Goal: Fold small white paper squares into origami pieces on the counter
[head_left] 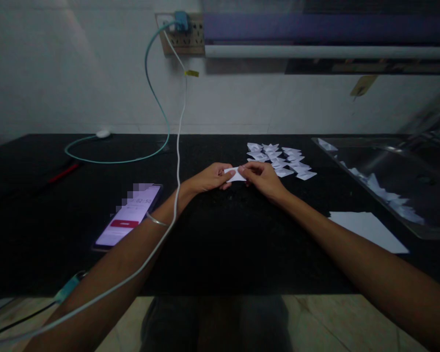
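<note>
A small folded white paper piece [235, 175] is pinched between both my hands above the black countertop [220, 244]. My left hand [209, 177] grips its left end with closed fingers. On its right end, my right hand [262, 177] is closed in a pinch. Just beyond my right hand lie several small folded white paper pieces [280, 160] in rows. A flat white sheet of paper [368, 230] lies to the right, near my right forearm.
A lit phone [129, 215] lies left of my left arm. A white cable [178, 146] and a teal cable [150, 88] hang from a wall socket [181, 32]. A metal sink [388, 181] at right holds paper scraps. A red pen [63, 172] lies far left.
</note>
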{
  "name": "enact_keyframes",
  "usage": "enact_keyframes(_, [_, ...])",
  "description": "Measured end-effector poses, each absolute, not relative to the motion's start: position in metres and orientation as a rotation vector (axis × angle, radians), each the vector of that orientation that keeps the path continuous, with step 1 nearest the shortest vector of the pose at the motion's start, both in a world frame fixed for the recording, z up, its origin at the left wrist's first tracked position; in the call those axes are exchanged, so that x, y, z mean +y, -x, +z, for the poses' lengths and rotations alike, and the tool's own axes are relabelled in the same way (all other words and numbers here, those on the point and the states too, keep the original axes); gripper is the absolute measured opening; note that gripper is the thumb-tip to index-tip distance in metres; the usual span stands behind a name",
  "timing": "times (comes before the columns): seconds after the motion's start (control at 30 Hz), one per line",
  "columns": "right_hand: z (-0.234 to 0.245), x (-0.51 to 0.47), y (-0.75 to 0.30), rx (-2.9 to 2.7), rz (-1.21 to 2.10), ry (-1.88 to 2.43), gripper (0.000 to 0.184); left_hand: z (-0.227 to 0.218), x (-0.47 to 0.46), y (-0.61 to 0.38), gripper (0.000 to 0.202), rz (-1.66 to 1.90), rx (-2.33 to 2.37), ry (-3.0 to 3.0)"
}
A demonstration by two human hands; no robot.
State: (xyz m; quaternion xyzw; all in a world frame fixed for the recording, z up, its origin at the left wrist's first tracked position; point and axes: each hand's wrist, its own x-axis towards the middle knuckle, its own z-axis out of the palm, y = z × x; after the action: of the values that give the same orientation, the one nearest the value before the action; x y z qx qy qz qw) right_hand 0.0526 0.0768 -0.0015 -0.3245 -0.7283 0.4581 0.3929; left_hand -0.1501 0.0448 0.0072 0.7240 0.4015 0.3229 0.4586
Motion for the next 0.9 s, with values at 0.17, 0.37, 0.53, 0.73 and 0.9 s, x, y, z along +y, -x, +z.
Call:
enact_keyframes(0.17, [-0.0029,0.0779,-0.0530,-1.850,1.169,0.833,0.033,0.0080,0.0433,0.1468,0.044,0.790,1.017,-1.802])
enact_keyframes(0.37, [-0.0062,0.0801,-0.0531,-1.846,1.154,0.823,0.033,0.0107,0.0419,0.1442,0.044,0.785,1.029,-1.778])
enact_keyframes(0.53, [-0.0081,0.0828,-0.0539,-1.845,1.128,0.800,0.030,0.0097,0.0430,0.1469,0.049,0.782,0.996,-1.806])
enact_keyframes(0.73, [-0.0072,0.0828,-0.0554,-1.816,1.129,0.797,0.033,0.0053,0.0459,0.1477,0.060,0.826,1.005,-1.837])
enact_keyframes(0.9, [-0.0049,0.0813,-0.0551,-1.759,1.098,0.823,0.030,0.0052,0.0456,0.1479,0.063,0.831,1.062,-1.857])
